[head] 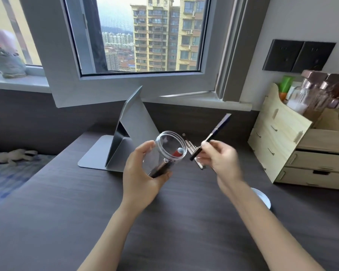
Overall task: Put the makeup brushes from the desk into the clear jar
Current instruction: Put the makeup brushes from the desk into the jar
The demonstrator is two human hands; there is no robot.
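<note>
My left hand (140, 173) grips the clear jar (165, 151) and holds it tilted above the desk, its open mouth facing up and to the right. Inside it lie a dark-handled brush and a brush with a red handle. My right hand (219, 159) pinches a long dark makeup brush (213, 133) near its lower end. The brush slants up to the right, just right of the jar's mouth. More pale-handled brushes (192, 147) lie on the dark desk (86, 202) behind and between my hands.
A grey folding mirror stand (123, 137) stands behind the jar. A wooden drawer organiser (301, 147) with bottles fills the right side. A white round dish (262, 196) sits under my right forearm. The window sill runs behind, with a bed at left.
</note>
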